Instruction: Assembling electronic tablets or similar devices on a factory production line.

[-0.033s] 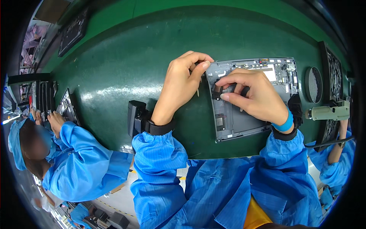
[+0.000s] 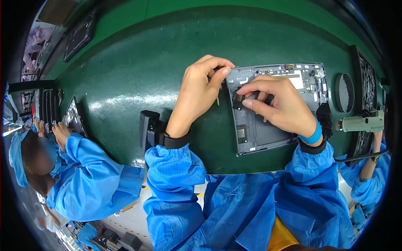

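Note:
An open laptop casing (image 2: 268, 134), dark grey with a circuit board (image 2: 310, 81) along its far side, lies before me on the bench. My left hand (image 2: 203, 83) is closed, thumb and forefinger pinching at the casing's far left corner. A thin pale tip (image 2: 218, 101) pokes out under that hand; what it belongs to is hidden. Over the casing, my right hand (image 2: 278, 98) is closed, finger and thumb on a small black block-shaped part (image 2: 238, 103) at the left edge. A similar small part (image 2: 241, 134) sits in the near left corner.
The green bench (image 2: 125, 75) carries a round dish (image 2: 345, 93) and a black tray of small parts (image 2: 365, 77) at the right. A co-worker's hand grips a pale power screwdriver (image 2: 362, 122) there. At the left another person (image 2: 92, 175) handles a casing (image 2: 74, 118).
My right thumb and the small black part have shifted very slightly at the casing's left edge. My left hand stays where it was.

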Demonstrator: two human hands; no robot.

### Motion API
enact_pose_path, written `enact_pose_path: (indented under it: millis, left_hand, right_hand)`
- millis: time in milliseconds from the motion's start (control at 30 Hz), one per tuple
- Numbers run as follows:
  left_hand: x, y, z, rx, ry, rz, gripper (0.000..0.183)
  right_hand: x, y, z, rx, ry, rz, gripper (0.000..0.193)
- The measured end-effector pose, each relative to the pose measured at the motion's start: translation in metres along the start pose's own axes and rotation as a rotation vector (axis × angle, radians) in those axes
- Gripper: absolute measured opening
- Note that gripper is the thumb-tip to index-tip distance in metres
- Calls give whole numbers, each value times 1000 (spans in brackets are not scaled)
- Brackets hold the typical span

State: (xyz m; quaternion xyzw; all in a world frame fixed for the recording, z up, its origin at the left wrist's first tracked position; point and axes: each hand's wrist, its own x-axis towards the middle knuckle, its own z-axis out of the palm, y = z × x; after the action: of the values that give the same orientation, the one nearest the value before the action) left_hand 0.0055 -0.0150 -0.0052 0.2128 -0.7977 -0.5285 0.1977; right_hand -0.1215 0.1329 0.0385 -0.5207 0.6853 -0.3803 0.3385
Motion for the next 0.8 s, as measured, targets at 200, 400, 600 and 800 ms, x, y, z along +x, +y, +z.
enact_pose_path:
  millis: [200,400,600,800]
  left_hand:
    - [-5,18,-16,21,-111,-258,29]
    - [-9,29,-25,-130,-394,-380,67]
    - [-10,29,-19,-129,-448,-389,80]
    - [-9,30,-17,-122,-440,-388,79]
  right_hand:
    - [1,8,5,-66,48,-65,11]
    - [0,6,5,-42,101,-33,13]
    - [1,4,5,43,124,50,15]
    - [2,14,11,-6,185,-139,14]
